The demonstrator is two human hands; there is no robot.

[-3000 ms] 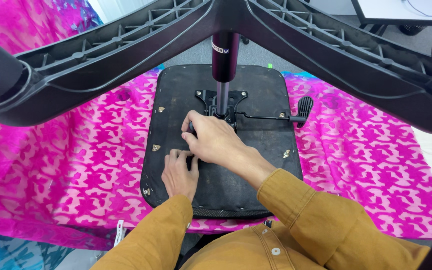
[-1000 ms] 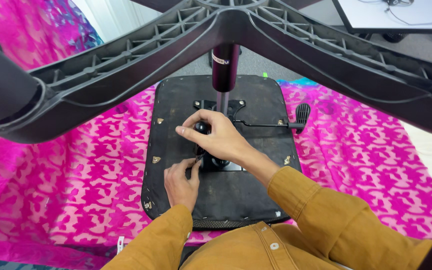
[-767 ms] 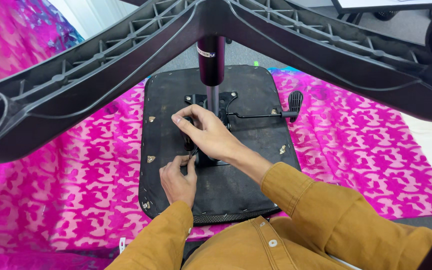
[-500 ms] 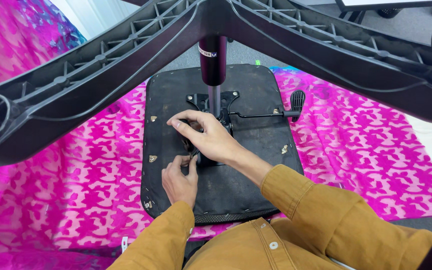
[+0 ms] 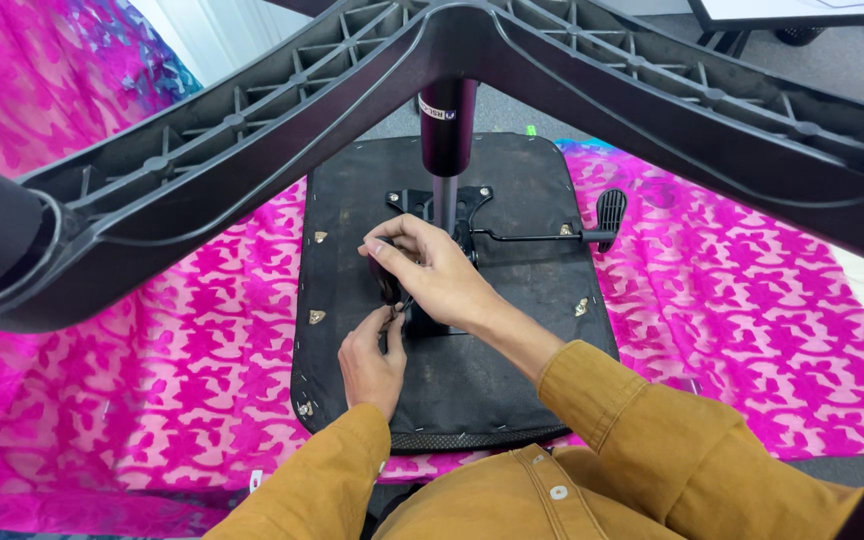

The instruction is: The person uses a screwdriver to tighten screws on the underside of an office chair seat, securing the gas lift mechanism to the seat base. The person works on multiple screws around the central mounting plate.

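1. While the upturned seat (image 5: 512, 390) lies on a pink cloth (image 5: 152, 380), the right hand (image 5: 432, 275) curls over the black mechanism (image 5: 422, 300) bolted at the seat's middle, fingers bent around a dark part
2. Left hand (image 5: 372, 355) sits just below, fingertips pinched on a small piece beside the mechanism
3. Gas column (image 5: 445, 150) rises to the base legs (image 5: 252, 160); lever (image 5: 552, 236) points right

Mustard-yellow long sleeves, buttoned shirt front with pale buttons, stitched seams, bare hands
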